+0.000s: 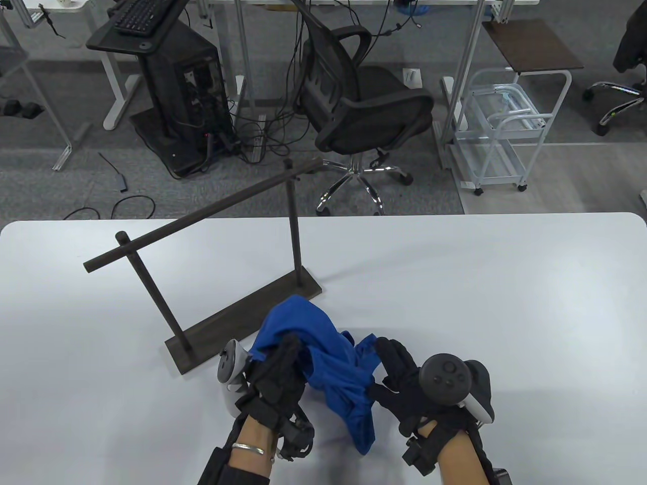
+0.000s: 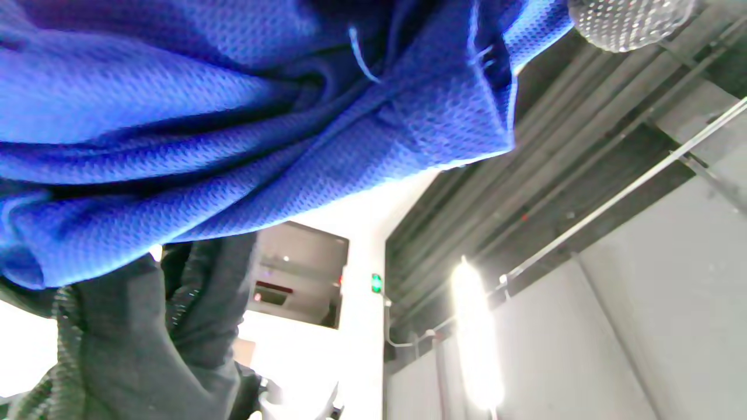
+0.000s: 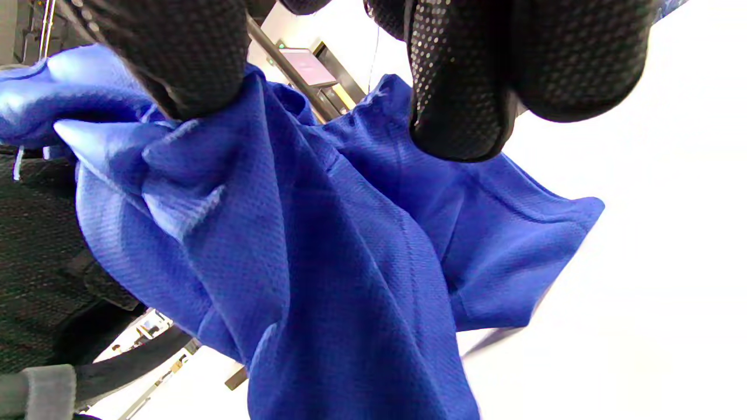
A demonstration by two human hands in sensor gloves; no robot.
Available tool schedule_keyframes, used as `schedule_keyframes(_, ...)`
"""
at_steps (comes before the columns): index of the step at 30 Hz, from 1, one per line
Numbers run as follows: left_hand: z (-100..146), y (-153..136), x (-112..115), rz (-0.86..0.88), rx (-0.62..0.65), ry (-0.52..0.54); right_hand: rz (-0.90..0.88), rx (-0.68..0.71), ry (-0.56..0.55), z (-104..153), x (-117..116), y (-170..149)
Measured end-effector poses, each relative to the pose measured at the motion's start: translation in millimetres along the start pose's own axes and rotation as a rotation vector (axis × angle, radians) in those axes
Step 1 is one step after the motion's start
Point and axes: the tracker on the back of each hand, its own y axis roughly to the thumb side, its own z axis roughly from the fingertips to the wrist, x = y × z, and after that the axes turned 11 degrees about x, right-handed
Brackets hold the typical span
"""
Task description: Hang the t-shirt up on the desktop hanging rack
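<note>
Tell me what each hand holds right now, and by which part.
Both grip the blue t-shirt: left hand bunches its upper left fabric, right hand pinches its right edge. Which garment part cannot be told.

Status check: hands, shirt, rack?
Left hand and right hand both grip blue t-shirt, bunched, not yet hung. Rack bar bare, just beyond. Nothing between.
</note>
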Motion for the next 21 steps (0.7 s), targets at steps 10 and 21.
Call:
schedule_keyframes(10, -23.0, 37.2, 13.8, -0.031, 0.028, -0.090, -0.032, -0.034, -0.020, 4.9, 9.8, -9.3)
schedule_keyframes(21, -57.8, 95.4, 49.9, -0.193, -0.028, -0.263, -0.049, -0.063, -0.021, 7.5, 11.5, -16.3)
